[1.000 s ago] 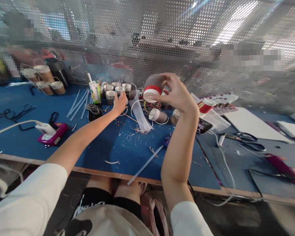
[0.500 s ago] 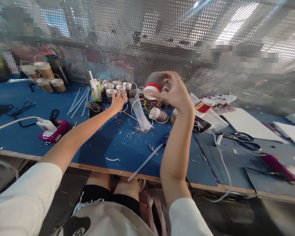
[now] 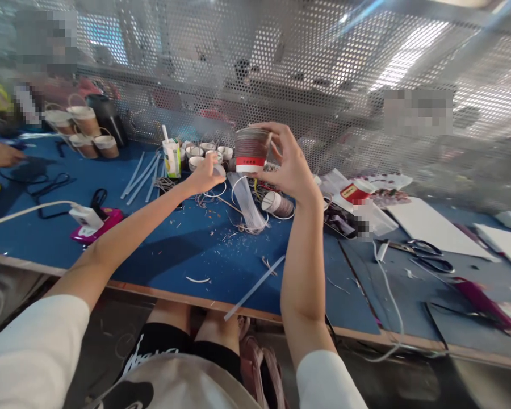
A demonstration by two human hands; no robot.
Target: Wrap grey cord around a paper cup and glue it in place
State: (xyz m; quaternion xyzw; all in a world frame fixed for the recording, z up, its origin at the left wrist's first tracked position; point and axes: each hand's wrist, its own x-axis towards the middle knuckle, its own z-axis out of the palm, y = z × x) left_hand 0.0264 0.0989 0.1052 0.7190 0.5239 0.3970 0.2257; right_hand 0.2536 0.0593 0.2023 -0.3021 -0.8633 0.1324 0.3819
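My right hand (image 3: 287,159) holds up a paper cup (image 3: 252,149) wrapped in grey-brown cord, with a red band and a white rim at its lower end. The cup is upside down above the table, thumb at the rim and fingers on the wrapped end. My left hand (image 3: 206,173) is closed beside the group of wrapped cups (image 3: 195,152); whatever its fingers hold is too small to make out. Below the raised cup, a bundle of clear strips (image 3: 247,204) lies next to another wrapped cup (image 3: 277,204) on its side.
A drink carton (image 3: 172,158), glue sticks (image 3: 142,176) and a purple power strip (image 3: 96,225) are on the left. Scissors (image 3: 426,250), white boards (image 3: 440,227) and a red cup (image 3: 357,191) are on the right. Another person's hand (image 3: 2,154) reaches in at far left. Perforated metal stands behind.
The cup in my right hand has moved left and turned rim down. My left hand has drawn its spread fingers together. Another person's hand has come in at the far left.
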